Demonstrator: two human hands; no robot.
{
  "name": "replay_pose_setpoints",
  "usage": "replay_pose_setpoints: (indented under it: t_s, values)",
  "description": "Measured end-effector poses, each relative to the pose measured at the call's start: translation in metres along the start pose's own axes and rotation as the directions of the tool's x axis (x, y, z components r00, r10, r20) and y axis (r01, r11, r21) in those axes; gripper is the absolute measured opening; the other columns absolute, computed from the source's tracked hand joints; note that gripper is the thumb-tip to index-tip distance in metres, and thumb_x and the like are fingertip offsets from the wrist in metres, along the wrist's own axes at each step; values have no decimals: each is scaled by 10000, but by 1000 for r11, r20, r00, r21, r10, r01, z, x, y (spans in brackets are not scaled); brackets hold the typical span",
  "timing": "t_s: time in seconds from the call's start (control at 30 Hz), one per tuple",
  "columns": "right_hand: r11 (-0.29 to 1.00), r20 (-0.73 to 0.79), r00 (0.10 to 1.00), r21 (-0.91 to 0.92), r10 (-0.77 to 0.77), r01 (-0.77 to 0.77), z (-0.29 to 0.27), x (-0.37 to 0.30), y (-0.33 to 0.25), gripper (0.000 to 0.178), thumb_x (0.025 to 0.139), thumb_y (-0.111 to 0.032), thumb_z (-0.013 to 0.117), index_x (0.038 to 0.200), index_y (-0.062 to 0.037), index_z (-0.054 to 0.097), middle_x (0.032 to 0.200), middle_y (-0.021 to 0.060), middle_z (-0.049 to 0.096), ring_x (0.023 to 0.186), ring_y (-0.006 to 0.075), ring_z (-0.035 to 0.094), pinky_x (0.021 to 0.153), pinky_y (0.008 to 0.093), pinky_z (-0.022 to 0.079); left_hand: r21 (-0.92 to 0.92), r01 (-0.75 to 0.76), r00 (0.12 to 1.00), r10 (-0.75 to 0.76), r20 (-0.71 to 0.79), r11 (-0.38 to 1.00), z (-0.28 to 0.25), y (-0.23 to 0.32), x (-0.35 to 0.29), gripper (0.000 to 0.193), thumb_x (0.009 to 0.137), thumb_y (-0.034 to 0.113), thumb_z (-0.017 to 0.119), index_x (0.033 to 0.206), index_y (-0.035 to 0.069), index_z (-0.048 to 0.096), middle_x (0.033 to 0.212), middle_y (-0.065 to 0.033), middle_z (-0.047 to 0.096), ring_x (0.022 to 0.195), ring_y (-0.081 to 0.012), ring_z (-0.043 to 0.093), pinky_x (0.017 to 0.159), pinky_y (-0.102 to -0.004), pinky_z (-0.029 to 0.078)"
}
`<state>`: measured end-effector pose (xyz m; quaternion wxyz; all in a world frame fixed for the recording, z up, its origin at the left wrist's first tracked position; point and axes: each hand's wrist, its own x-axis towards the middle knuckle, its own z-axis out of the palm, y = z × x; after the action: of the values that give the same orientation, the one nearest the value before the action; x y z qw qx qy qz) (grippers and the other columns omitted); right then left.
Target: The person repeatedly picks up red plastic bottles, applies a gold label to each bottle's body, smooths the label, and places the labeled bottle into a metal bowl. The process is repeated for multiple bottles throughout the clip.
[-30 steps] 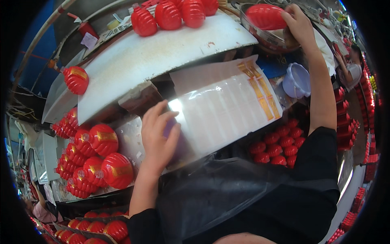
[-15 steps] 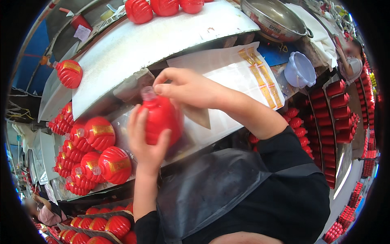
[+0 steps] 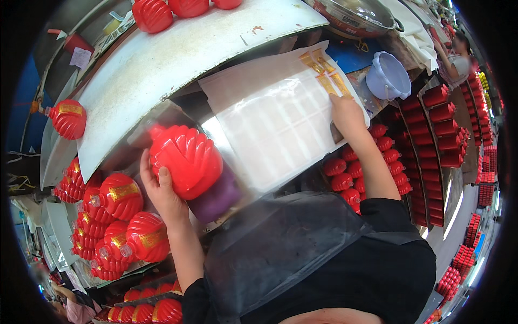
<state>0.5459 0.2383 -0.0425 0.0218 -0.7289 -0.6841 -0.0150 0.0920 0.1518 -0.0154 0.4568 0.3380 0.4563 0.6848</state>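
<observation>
My left hand (image 3: 164, 197) grips the lower side of a red ribbed plastic bottle (image 3: 186, 162), thumb and fingers against it. The bottle is tilted, its neck blurred toward the upper left, above a purple pad (image 3: 216, 200). Over the right part of a white sheet (image 3: 264, 124), my right hand (image 3: 348, 116) has its fingertips at the end of the gold labels (image 3: 326, 75). A dark edge of a flat scraper-like piece (image 3: 336, 133) shows under that palm; most of it is hidden.
Labelled red bottles (image 3: 121, 197) cluster at left. A white board (image 3: 205, 40) bears more bottles at the back. A lilac bucket (image 3: 387, 75) and a metal pan (image 3: 356, 16) stand at back right. Stacked red bottles (image 3: 350, 175) sit beside my right arm; people are visible at both edges.
My right hand has left the bottle's neck and moved right to the gold labels. The bottle, still in my left hand, has tipped with its neck swinging left.
</observation>
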Motion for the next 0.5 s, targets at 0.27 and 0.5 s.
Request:
replay_pose_setpoints:
  t_s: [0.27,0.5]
  values:
    - [972,88,972,113,-216,206,-11,-45,-39,398,918,-84,514,1278,-33,675,839,238,727,805,414,729,732,517,575,156,-6,999,11,-32,988,10,12,-19,924,848,183,855,1601,43,337,1516,-138,471,1380,-267,491,1188,-407,388]
    - [998,49,996,2,-69,69,-2,-3,10,402,927,-85,519,1281,-85,711,859,245,726,787,421,718,729,514,576,377,-54,998,65,-17,925,10,19,-15,771,909,100,735,1593,41,383,1555,-146,434,1399,-254,475,1177,-409,406]
